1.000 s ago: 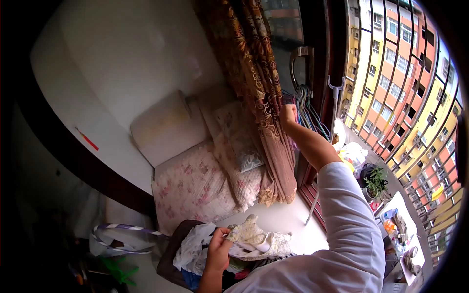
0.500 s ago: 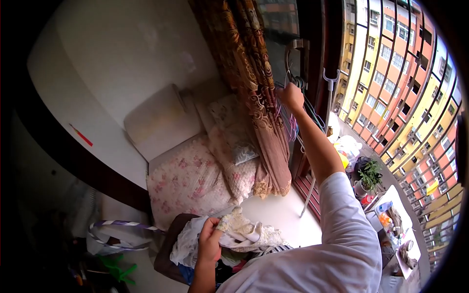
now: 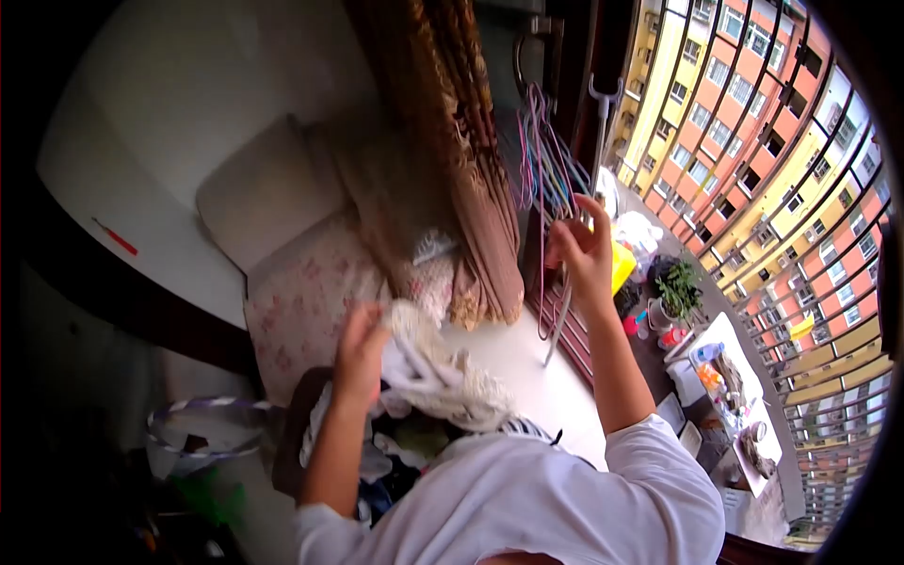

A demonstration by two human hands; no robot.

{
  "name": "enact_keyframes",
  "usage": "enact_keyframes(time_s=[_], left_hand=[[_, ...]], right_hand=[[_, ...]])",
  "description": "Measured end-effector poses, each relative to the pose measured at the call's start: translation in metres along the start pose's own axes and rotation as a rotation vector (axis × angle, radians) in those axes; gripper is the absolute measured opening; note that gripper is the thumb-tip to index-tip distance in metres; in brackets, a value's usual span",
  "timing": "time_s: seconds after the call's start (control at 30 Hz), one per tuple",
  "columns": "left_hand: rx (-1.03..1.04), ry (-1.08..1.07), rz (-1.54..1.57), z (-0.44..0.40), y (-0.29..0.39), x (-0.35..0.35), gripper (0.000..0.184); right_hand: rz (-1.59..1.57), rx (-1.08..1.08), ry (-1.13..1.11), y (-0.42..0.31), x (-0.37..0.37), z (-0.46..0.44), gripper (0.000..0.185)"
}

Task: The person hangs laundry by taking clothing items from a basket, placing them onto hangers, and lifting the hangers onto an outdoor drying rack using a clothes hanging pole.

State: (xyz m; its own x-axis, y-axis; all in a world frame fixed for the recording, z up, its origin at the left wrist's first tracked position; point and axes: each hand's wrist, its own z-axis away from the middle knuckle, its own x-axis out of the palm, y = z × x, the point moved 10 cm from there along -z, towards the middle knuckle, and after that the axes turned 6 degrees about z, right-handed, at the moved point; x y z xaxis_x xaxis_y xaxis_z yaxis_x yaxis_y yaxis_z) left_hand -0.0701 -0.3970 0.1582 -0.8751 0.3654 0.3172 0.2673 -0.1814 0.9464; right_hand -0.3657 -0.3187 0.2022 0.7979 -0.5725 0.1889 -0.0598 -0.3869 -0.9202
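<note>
My left hand [image 3: 360, 356], slightly blurred, grips a cream lacy garment [image 3: 443, 377] above a dark-rimmed laundry basket [image 3: 303, 414] filled with clothes. In my right hand [image 3: 586, 252], the lower fingers are curled round a thin pink clothes hanger [image 3: 541, 282], while the index finger points upward. Part of that hanger is hidden by the hand. Just above it, a bunch of coloured hangers [image 3: 546, 155] hangs below the door handle [image 3: 539, 33].
A brown patterned curtain [image 3: 471, 188] hangs beside a sofa with a floral cover [image 3: 311, 282]. A forked pole [image 3: 603, 108] leans by the door. Beyond are a potted plant [image 3: 678, 287], a cluttered white table [image 3: 725, 330] and window bars [image 3: 753, 122]. A striped hoop [image 3: 202, 405] lies lower left.
My right hand has come down from the bunch by the door handle with a pink hanger. My left hand has lifted the lacy garment up and leftward. The view has shifted.
</note>
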Motion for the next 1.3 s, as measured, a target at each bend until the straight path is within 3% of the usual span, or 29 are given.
enact_keyframes(time_s=[0.03,0.07,0.13,0.2,0.33,0.4,0.43,0.5,0.57,0.63,0.7,0.77,0.8,0.83,0.93,1.03,1.1,1.13,1.17,1.23,1.3], left_hand=[[0.067,-0.003,-0.04,-0.009,0.014,0.01,0.014],[0.098,-0.086,-0.07,-0.023,0.019,0.019,0.009],[0.066,-0.063,-0.19,-0.043,0.027,0.028,0.004],[0.139,-0.103,-0.276,-0.058,0.042,0.045,0.012],[0.124,-0.162,-0.321,-0.073,0.06,0.076,0.017],[0.168,-0.258,-0.339,-0.077,0.069,0.094,0.019],[0.173,-0.262,-0.337,-0.077,0.074,0.096,0.019],[0.132,-0.35,-0.445,-0.072,0.082,0.111,0.019],[0.198,-0.383,-0.457,-0.062,0.102,0.124,0.017],[0.072,-0.455,-0.513,-0.057,0.105,0.134,0.017],[0.103,-0.501,-0.479,-0.047,0.124,0.149,0.018],[0.116,-0.477,-0.405,-0.047,0.14,0.152,0.022],[0.028,-0.541,-0.165,-0.039,0.153,0.162,0.021],[0.001,-0.639,-0.114,-0.041,0.162,0.167,0.019],[-0.037,-0.499,-0.088,-0.043,0.186,0.157,0.015],[-0.157,-0.672,0.063,-0.036,0.193,0.162,0.017],[-0.049,-0.763,-0.108,-0.043,0.206,0.156,0.028],[-0.024,-0.584,-0.168,-0.058,0.205,0.135,0.021],[-0.023,-0.583,-0.165,-0.063,0.205,0.127,0.021],[0.243,-0.582,-0.42,-0.08,0.218,0.104,0.01],[0.291,-0.504,-0.506,-0.086,0.212,0.093,0.008]], right_hand=[[0.1,0.084,0.107,-0.002,-0.012,0.012,0.027],[0.096,0.043,0.144,-0.001,-0.023,0.017,0.021],[0.11,-0.045,0.172,-0.011,-0.038,0.026,0.015],[0.066,-0.104,0.145,-0.043,-0.037,0.035,0.015],[-0.224,-0.228,0.002,-0.106,-0.02,0.043,0.021],[-0.434,-0.456,-0.226,-0.145,0.004,0.049,0.025],[-0.431,-0.461,-0.226,-0.148,0.007,0.046,0.025],[-0.573,-0.488,-0.479,-0.158,0.033,0.042,0.027],[-0.647,-0.477,-0.621,-0.159,0.052,0.033,0.026],[-0.706,-0.443,-0.687,-0.154,0.064,0.021,0.026],[-0.76,-0.41,-0.724,-0.147,0.074,0.012,0.024],[-0.774,-0.335,-0.73,-0.129,0.082,0.006,0.019],[-0.781,-0.232,-0.751,-0.11,0.089,0.007,0.018],[-0.787,-0.125,-0.77,-0.089,0.096,0.01,0.018],[-0.668,0.025,-0.761,-0.055,0.102,0.031,0.014],[-0.606,0.171,-0.811,-0.035,0.113,0.056,0.01],[-0.541,0.196,-0.818,-0.037,0.109,0.065,0.01],[-0.482,0.186,-0.791,-0.042,0.1,0.066,0.01],[-0.422,0.175,-0.765,-0.049,0.091,0.065,0.01],[-0.258,0.131,-0.738,-0.064,0.069,0.062,0.012],[0.067,0.097,-0.649,-0.073,0.05,0.058,0.013]])
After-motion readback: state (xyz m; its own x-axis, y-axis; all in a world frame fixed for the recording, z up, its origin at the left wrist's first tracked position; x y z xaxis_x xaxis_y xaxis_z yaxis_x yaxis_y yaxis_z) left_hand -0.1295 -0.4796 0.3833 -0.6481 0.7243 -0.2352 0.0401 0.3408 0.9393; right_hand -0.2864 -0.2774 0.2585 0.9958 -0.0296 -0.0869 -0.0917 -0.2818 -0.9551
